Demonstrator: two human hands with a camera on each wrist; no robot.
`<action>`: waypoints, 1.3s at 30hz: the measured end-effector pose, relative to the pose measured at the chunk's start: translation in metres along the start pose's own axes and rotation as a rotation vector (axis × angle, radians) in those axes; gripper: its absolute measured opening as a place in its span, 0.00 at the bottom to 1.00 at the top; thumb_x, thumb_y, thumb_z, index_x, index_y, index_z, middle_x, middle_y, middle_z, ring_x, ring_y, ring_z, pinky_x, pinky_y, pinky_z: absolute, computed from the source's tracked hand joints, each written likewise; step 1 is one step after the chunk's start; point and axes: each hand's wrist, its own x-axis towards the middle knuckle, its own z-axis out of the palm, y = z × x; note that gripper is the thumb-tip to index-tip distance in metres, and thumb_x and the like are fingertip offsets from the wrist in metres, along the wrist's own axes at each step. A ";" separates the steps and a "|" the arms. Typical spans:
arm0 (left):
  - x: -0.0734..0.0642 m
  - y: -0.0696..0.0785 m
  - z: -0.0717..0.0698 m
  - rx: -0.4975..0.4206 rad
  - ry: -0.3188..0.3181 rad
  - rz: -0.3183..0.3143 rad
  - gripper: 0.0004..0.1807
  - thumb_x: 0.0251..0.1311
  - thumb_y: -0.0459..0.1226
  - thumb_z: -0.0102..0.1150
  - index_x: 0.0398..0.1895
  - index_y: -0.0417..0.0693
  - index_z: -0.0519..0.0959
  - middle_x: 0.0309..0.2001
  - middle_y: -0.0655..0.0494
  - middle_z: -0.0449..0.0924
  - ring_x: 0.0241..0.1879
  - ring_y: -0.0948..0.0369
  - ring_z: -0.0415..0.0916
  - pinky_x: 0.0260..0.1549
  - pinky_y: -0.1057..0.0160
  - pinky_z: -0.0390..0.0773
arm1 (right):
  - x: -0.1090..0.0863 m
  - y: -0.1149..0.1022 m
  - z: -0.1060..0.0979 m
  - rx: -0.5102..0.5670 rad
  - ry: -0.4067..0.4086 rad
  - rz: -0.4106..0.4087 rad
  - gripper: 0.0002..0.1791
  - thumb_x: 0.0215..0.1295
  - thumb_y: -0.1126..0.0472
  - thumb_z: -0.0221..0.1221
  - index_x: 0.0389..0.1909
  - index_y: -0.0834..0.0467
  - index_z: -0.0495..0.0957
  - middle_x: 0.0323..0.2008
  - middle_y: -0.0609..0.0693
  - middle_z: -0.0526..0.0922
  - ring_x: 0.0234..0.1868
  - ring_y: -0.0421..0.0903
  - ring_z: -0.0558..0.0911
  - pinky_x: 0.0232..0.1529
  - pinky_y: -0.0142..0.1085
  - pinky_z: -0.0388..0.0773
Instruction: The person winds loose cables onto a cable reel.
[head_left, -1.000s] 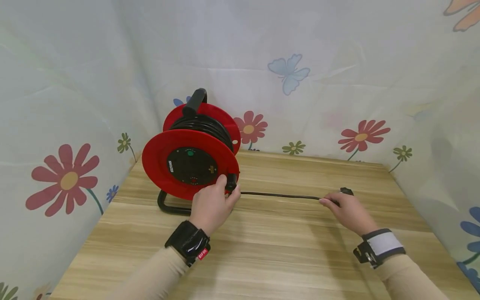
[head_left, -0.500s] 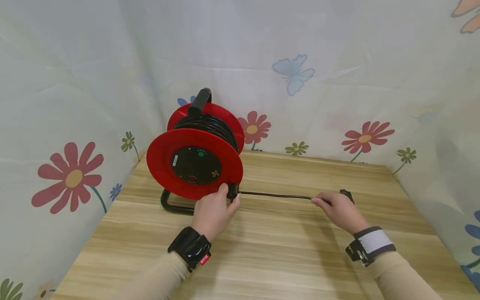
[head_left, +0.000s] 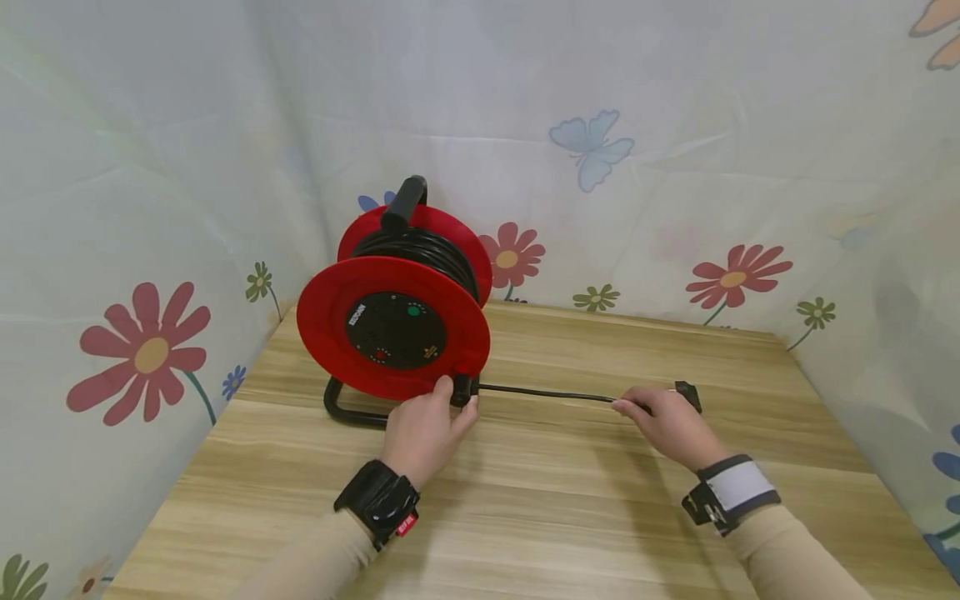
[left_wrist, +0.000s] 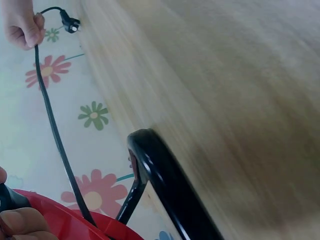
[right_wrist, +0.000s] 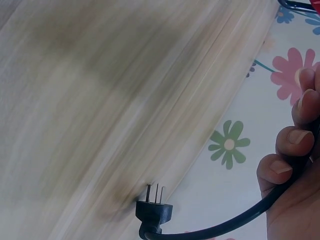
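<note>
A red cable reel (head_left: 318, 321) wound with black cable stands at the left of the table in the head view. My left hand (head_left: 420, 429) pinches the black winding knob (head_left: 461, 390) low on its front disc. From the reel a length of black cable (head_left: 543, 393) runs rightward, raised over the table, to my right hand (head_left: 671, 427). That hand has its fingers curled round the cable close to the end. The three-pin plug (right_wrist: 154, 212) dangles beyond the right hand, its pins bare. In the left wrist view only the fingertips (left_wrist: 22, 220) of my left hand show, at the knob.
The reel rests on a black tubular stand (head_left: 352, 414) and has a black carrying handle (head_left: 405, 204) on top. Under everything lies a wood-grain table (head_left: 540, 517). Flower-printed white sheeting (head_left: 480, 100) encloses its back and sides.
The reel's front disc has turned clockwise, and the left hand has carried the knob down towards the bottom. My right hand has come left towards the reel with the cable, so the free stretch is shorter.
</note>
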 end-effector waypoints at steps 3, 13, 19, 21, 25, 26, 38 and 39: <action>-0.002 -0.003 0.002 0.012 -0.004 -0.003 0.18 0.60 0.52 0.51 0.24 0.48 0.68 0.08 0.60 0.61 0.08 0.63 0.58 0.07 0.66 0.53 | 0.001 -0.003 0.001 0.004 0.007 -0.007 0.16 0.68 0.48 0.53 0.32 0.54 0.82 0.19 0.46 0.74 0.19 0.40 0.67 0.22 0.36 0.65; -0.008 -0.010 0.003 0.040 -0.041 -0.035 0.20 0.61 0.53 0.51 0.26 0.46 0.70 0.07 0.60 0.60 0.07 0.62 0.59 0.07 0.65 0.53 | 0.002 -0.011 0.008 0.026 -0.004 -0.016 0.21 0.68 0.43 0.50 0.32 0.53 0.82 0.20 0.49 0.78 0.19 0.40 0.68 0.22 0.36 0.66; -0.008 -0.010 0.003 0.045 -0.043 -0.046 0.20 0.60 0.53 0.52 0.27 0.45 0.70 0.07 0.60 0.60 0.07 0.62 0.58 0.07 0.65 0.52 | 0.001 -0.013 0.012 0.031 -0.017 0.008 0.18 0.68 0.44 0.52 0.31 0.52 0.82 0.19 0.47 0.76 0.18 0.39 0.66 0.19 0.35 0.64; -0.008 -0.010 0.003 0.042 -0.046 -0.053 0.20 0.60 0.53 0.52 0.27 0.45 0.71 0.07 0.60 0.60 0.07 0.62 0.59 0.07 0.65 0.53 | 0.000 -0.014 0.012 0.032 -0.016 0.013 0.16 0.67 0.46 0.53 0.31 0.52 0.82 0.19 0.46 0.75 0.18 0.39 0.66 0.19 0.35 0.64; -0.008 -0.009 0.002 0.033 -0.063 -0.066 0.20 0.61 0.54 0.51 0.28 0.45 0.72 0.07 0.60 0.61 0.08 0.62 0.60 0.07 0.65 0.54 | -0.001 -0.015 0.011 0.024 -0.008 0.022 0.18 0.67 0.44 0.53 0.28 0.52 0.81 0.16 0.44 0.70 0.17 0.39 0.64 0.18 0.34 0.62; -0.007 -0.008 0.002 0.031 -0.069 -0.071 0.20 0.61 0.54 0.51 0.29 0.45 0.72 0.07 0.60 0.61 0.08 0.62 0.60 0.07 0.65 0.54 | -0.002 -0.013 0.010 0.020 -0.010 0.032 0.20 0.66 0.42 0.53 0.25 0.52 0.79 0.15 0.43 0.69 0.16 0.38 0.64 0.18 0.34 0.62; -0.011 -0.012 0.001 -0.014 -0.146 -0.160 0.26 0.61 0.55 0.49 0.43 0.40 0.77 0.09 0.57 0.67 0.12 0.60 0.64 0.10 0.62 0.61 | -0.011 0.025 -0.022 -0.011 -0.010 0.172 0.31 0.61 0.31 0.50 0.16 0.55 0.70 0.13 0.45 0.65 0.14 0.41 0.64 0.15 0.35 0.61; -0.011 -0.013 0.001 -0.015 -0.149 -0.161 0.26 0.62 0.55 0.49 0.43 0.40 0.76 0.10 0.57 0.67 0.12 0.60 0.65 0.10 0.62 0.62 | -0.012 0.028 -0.025 -0.007 -0.002 0.171 0.31 0.62 0.32 0.50 0.17 0.56 0.72 0.14 0.45 0.66 0.15 0.42 0.65 0.16 0.35 0.62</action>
